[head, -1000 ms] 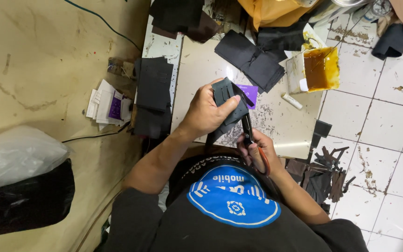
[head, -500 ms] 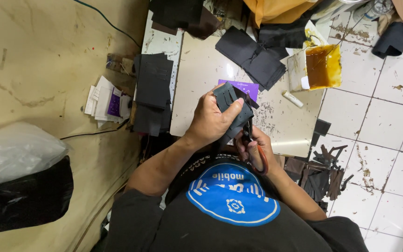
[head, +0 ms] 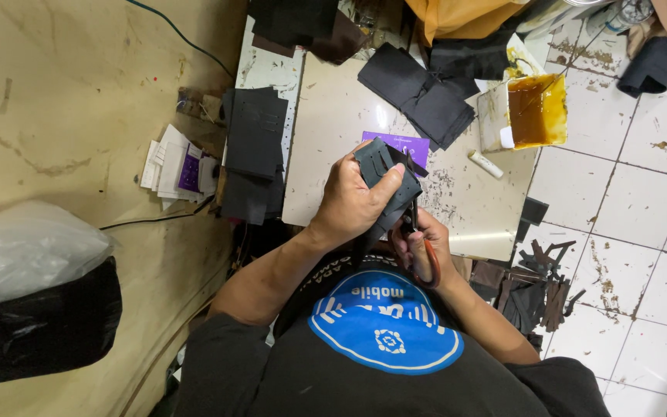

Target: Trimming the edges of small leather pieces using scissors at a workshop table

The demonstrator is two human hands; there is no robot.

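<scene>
Here, left hand (head: 353, 202) pinching a black leather piece (head: 389, 181), right hand (head: 420, 245) closed on red-handled scissors (head: 418, 235); risking a crooked cut or nicked fingers.

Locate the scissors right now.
Head view, centre: the orange-handled scissors are in the right hand, blades up against the dark leather piece gripped by the left hand, over the near edge of the worktable.

Cramped workshop corner, seen from above.
A scuffed cream table (head: 333, 139) stands between a stained beige floor (head: 63, 100) and grimy white tiles (head: 642, 208).
</scene>
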